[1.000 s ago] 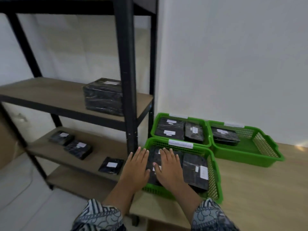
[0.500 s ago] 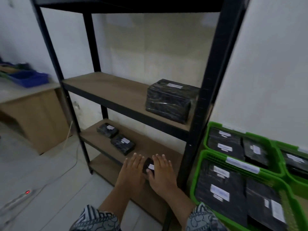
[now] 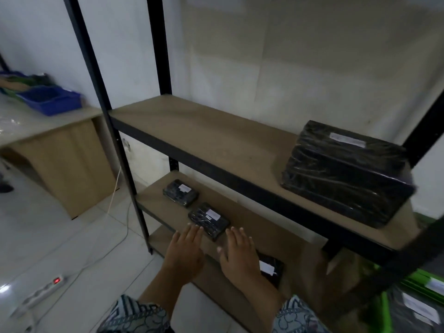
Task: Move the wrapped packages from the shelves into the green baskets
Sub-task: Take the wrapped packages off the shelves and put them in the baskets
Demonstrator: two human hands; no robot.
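tiled floor, lower wood shelf; left hand, right hand flat, grip apart, near package

I see a white wall behind, pale tiled floor, black metal rack with brown boards, wooden desk far left, blue tray on it, power strip on the floor, red switch lit, white cable nearby.

Upper shelf, large package, lower shelf, seemingly three small packages
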